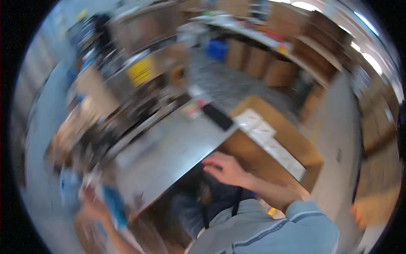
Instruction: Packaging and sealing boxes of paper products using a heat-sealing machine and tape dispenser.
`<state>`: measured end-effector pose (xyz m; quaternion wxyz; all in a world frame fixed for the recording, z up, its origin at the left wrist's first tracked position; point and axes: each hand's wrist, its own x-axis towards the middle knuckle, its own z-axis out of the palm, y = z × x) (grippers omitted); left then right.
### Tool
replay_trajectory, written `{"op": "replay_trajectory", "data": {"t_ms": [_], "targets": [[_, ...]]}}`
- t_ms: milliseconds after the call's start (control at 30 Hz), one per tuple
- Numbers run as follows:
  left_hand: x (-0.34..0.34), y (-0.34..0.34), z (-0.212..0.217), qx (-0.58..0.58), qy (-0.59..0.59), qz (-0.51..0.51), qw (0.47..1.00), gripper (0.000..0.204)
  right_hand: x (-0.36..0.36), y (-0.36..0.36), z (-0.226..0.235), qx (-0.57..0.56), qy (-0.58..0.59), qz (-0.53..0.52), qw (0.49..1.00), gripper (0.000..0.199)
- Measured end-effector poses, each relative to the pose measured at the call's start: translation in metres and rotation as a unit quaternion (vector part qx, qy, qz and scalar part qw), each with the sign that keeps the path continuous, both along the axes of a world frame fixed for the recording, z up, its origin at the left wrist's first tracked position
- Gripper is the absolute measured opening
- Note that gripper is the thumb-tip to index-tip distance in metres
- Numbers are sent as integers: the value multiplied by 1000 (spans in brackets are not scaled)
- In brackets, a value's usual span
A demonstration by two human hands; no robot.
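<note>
The whole picture is smeared by motion. My right hand (225, 168) reaches forward to the near edge of a steel table (169, 148), fingers loosely bent, and I see nothing in it. It lies between that edge and an open cardboard box (296, 146) holding white packets (268, 137). At the lower left my left hand (91, 205) is closed around a blue and white packet (113, 205), too blurred to identify further. My light blue sleeve (304, 220) fills the lower right.
A flat black object (218, 116) and a small coloured card (191, 109) lie at the table's far end. Cluttered machinery with a yellow label (140, 71) stands at the left. Shelves of cardboard boxes (262, 63) and a blue bin (217, 48) line the back.
</note>
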<state>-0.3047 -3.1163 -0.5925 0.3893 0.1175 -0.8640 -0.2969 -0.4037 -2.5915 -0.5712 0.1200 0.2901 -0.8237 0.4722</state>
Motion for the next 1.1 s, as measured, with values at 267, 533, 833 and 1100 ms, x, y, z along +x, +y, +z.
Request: {"op": "replay_trajectory", "data": {"t_ms": [267,533,833,1100], "targets": [[26,198,94,-12,-48,-117,992,20,6,-179,69,-10,68,264,962,36],[46,217,57,385,-135,-174,896,14,-16,-143,55,36,53,284,957,9],[31,277,27,459,-105,-132,872,17,-22,-82,33,70,-95,252,961,13],[13,295,-23,425,-111,-62,896,20,-29,-71,10,-34,152,171,973,12]]}}
